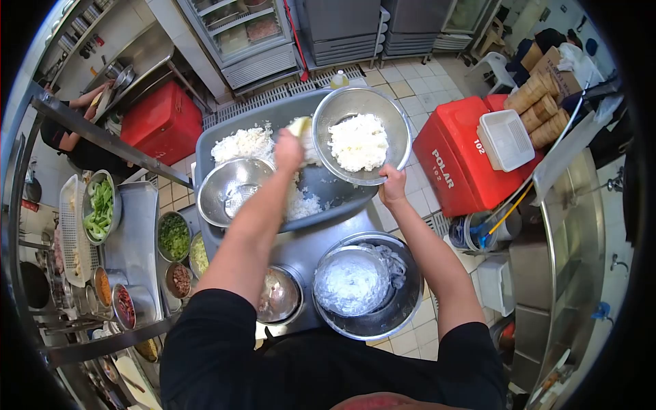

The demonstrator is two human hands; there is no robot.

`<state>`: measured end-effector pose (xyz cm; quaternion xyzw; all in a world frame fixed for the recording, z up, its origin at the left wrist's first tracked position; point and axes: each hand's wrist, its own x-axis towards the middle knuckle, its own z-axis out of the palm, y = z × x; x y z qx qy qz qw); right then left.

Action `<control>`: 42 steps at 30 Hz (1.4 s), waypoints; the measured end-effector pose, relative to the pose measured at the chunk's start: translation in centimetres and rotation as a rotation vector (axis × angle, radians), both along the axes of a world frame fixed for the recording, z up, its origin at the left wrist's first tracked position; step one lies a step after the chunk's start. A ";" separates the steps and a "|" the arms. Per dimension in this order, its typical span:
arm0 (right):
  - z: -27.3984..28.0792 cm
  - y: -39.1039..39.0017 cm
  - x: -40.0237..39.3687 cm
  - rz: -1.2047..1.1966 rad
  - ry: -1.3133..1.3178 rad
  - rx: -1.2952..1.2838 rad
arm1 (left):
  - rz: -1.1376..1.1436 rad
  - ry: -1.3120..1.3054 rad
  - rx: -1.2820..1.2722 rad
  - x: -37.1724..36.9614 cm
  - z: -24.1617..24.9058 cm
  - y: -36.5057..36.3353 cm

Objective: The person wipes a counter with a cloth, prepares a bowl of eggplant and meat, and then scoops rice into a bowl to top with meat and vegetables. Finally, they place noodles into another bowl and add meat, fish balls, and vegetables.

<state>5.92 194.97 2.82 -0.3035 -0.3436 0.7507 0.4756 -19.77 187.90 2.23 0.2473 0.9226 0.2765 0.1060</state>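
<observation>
The person's right hand was closed on the near rim of a round, shiny metal bowl with white rice-like grains inside. The bowl was held over the right part of a long grey plastic tub, probably so that the grains had little way to travel and any spill fell inside.

The left hand, blurred, looked curled around the near end of a pale yellow-green object, likely for scooping, above more white grains in the tub; its exact kind could not be told. A perforated metal bowl sat in the tub's left part, within reach of that hand.

Nearer the body stood a large dark metal basin holding grey pieces and a silvery round shape, perhaps set aside to leave the tub free.

A red cooler box read "POLAR" with "102" beneath; another "102" showed near its top edge.
</observation>
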 end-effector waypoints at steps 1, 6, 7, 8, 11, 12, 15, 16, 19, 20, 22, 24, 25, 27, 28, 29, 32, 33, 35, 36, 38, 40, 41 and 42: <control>0.0 -0.2 0.1 0.005 -0.022 0.034 | 0.003 -0.133 0.052 2.4 -0.5 1.0; -1.2 0.3 0.4 -0.006 -0.165 0.176 | -0.617 0.087 0.329 6.4 -1.6 -0.9; -1.5 0.0 0.4 -0.013 -0.157 0.195 | -0.601 0.134 0.175 6.0 -1.4 -1.3; -1.5 0.0 0.5 -0.022 -0.144 0.222 | -0.552 0.078 0.121 6.2 -1.3 -2.4; -1.7 0.0 -0.1 -0.110 -0.121 0.194 | -0.618 -0.028 -0.006 8.2 0.0 -6.0; -1.8 0.0 -0.2 -0.128 -0.134 0.219 | -0.672 -0.054 -0.039 8.6 0.5 -6.6; -2.6 0.3 0.0 -0.059 -0.157 0.174 | -0.688 -0.138 0.066 6.6 -0.4 -5.7; -1.6 0.3 0.0 -0.015 -0.164 0.141 | -0.586 -0.362 0.067 6.6 0.1 -6.1; 1.6 -0.2 -0.1 -0.037 0.019 -0.075 | -0.300 -0.905 0.191 6.3 1.7 -6.0; 2.2 -0.1 0.3 -0.034 -0.032 -0.068 | -0.201 -1.027 0.299 6.9 1.2 -6.8; 3.7 1.0 2.5 0.001 -0.060 0.026 | -0.042 -1.164 0.440 7.1 1.4 -7.7; 4.9 2.0 4.3 -0.057 -0.032 0.046 | 0.070 -1.194 0.502 7.2 3.9 -8.9; 5.5 2.6 5.6 -0.063 -0.050 0.051 | 0.063 -1.176 0.521 7.3 5.9 -9.7; 6.9 3.1 8.1 -0.067 -0.102 0.070 | 0.066 -1.134 0.570 6.8 10.1 -11.9; 8.5 2.3 8.5 -0.039 -0.201 0.070 | 0.011 -1.037 0.600 6.0 11.0 -12.9; 10.3 1.4 8.7 -0.013 -0.299 0.072 | 0.001 -0.955 0.615 5.3 13.0 -13.7; 10.9 -0.9 7.1 0.149 -0.500 0.051 | -0.049 -0.582 0.663 3.1 17.5 -14.1; 11.0 -2.7 5.7 0.138 -0.466 0.135 | -0.090 -0.360 0.595 2.5 18.8 -14.1; 8.6 -4.3 2.8 0.299 -0.459 -0.034 | -0.289 0.300 0.503 3.4 21.8 -14.1; 7.8 -5.7 1.0 0.303 -0.431 -0.035 | -0.391 0.411 0.475 4.0 21.5 -14.1; 10.4 -9.0 -1.6 0.318 -0.328 -0.017 | -0.579 0.640 0.418 4.8 20.8 -14.1; 12.1 -10.3 -2.2 0.341 -0.332 -0.001 | -0.459 0.668 0.517 3.8 22.1 -15.2; 12.8 -10.6 -2.4 0.347 -0.331 0.008 | -0.404 0.683 0.568 2.9 23.0 -15.6; 12.6 -10.8 -2.3 0.333 -0.321 -0.008 | -0.292 0.735 0.620 1.5 23.5 -15.7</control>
